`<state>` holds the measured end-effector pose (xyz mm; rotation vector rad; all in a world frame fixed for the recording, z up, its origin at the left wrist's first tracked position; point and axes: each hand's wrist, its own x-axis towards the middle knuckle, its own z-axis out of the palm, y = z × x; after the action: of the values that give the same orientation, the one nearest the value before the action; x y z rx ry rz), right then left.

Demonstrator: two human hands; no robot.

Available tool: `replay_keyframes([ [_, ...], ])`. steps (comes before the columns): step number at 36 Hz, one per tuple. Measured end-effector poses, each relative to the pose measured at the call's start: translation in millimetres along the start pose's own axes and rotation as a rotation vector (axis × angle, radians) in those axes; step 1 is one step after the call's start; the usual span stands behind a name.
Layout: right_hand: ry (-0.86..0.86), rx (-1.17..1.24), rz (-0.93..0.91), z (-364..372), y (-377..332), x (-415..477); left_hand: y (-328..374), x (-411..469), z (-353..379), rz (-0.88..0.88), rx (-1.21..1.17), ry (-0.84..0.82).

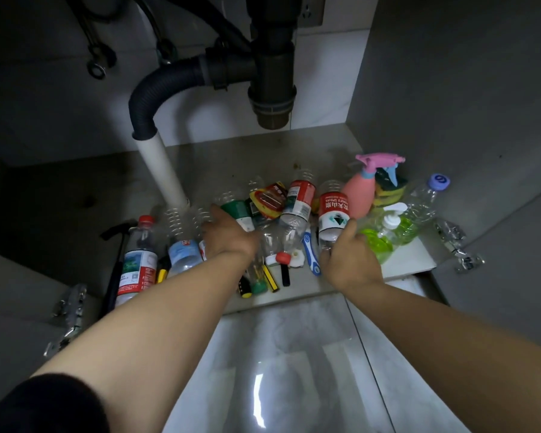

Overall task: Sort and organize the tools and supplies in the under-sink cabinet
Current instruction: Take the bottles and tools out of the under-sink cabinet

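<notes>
A heap of empty plastic bottles and tools covers the cabinet floor [294, 151]. My right hand [347, 260] grips the lower end of a clear bottle with a red and white label [333, 214]. My left hand [228, 234] reaches into the middle of the heap and lies over a clear bottle beside a green-labelled bottle [239, 210]; its grasp is hidden. A pink spray bottle [361, 185] stands at the right. Green soap pump bottles [388, 232] lie in front of it. A blue-handled tool [310, 251] and yellow-black screwdrivers [270, 278] lie between my hands.
A white drain pipe [163, 170] runs down to the floor at the left, with a black trap [272, 98] overhead. A black hammer [116, 260] and a red-capped bottle [138, 260] lie at the left edge. Door hinges [459, 248] stick out at both sides.
</notes>
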<state>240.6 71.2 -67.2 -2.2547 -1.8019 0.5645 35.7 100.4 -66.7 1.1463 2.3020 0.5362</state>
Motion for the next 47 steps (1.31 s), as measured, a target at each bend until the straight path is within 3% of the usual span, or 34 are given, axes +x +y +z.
replay_keyframes([
  [6,0.014,0.056,-0.074,-27,10,-26,2,-22,-22,-0.023,-0.174,0.03],
  [11,-0.168,0.152,-0.179,-78,26,-61,11,-61,-48,-0.021,-0.379,-0.058],
  [16,-0.316,0.145,-0.214,-123,64,-109,27,-133,-54,0.068,-0.571,-0.298],
  [21,-0.394,0.22,-0.103,-139,118,-156,29,-215,-35,0.042,-0.63,-0.566],
  [28,-0.47,0.242,0.099,-99,190,-170,15,-262,30,-0.096,-0.586,-0.753],
  [33,-0.375,0.058,0.069,-55,218,-149,1,-252,84,-0.188,-0.559,-0.814],
  [37,-0.376,0.04,0.117,-25,233,-132,-2,-231,121,-0.218,-0.506,-0.846],
  [47,-0.347,-0.299,0.122,27,258,-109,-2,-200,186,-0.27,-0.464,-0.842],
])
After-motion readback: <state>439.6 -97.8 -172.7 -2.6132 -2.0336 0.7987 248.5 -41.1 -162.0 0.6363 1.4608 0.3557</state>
